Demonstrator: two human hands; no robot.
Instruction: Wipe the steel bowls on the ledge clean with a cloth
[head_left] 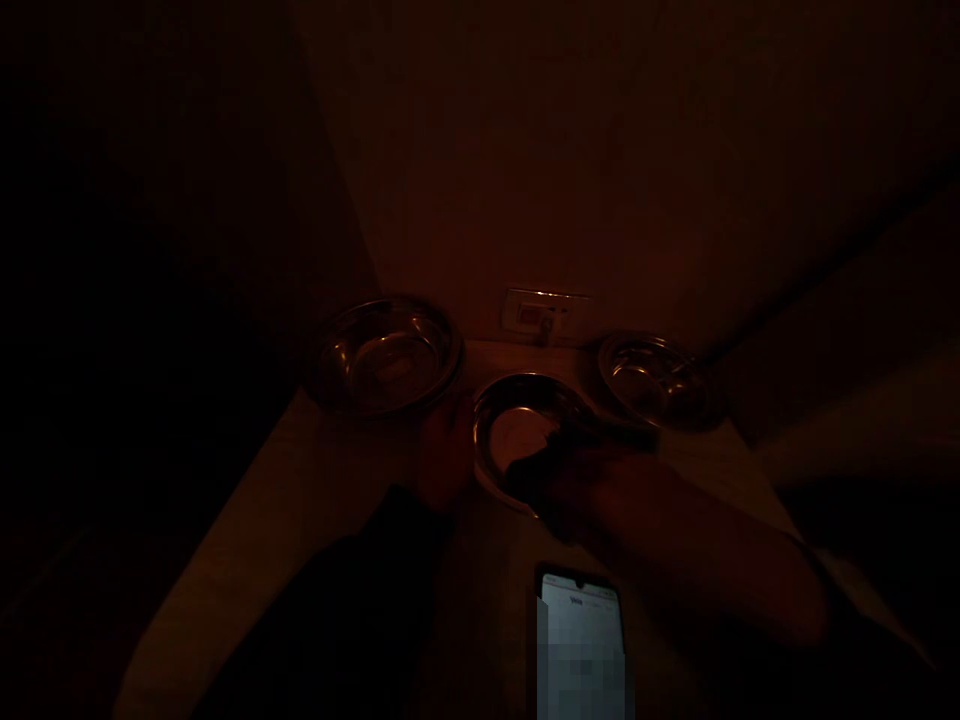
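In near darkness, the right hand [577, 470] reaches into the round steel middle bowl [517, 420]; the left hand [442, 455] touches its 9 o'clock rim. I cannot tell either hand's finger spread.

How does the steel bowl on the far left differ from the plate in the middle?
The left bowl looks deep with high curved walls; the middle plate is shallow and flat-bottomed. The bowl stands untouched, though the left hand is close beside it; the right hand reaches into the plate and covers part of it. The bowl sits further back. Both are shiny metal, round, and rest on the same pale counter in dim light.
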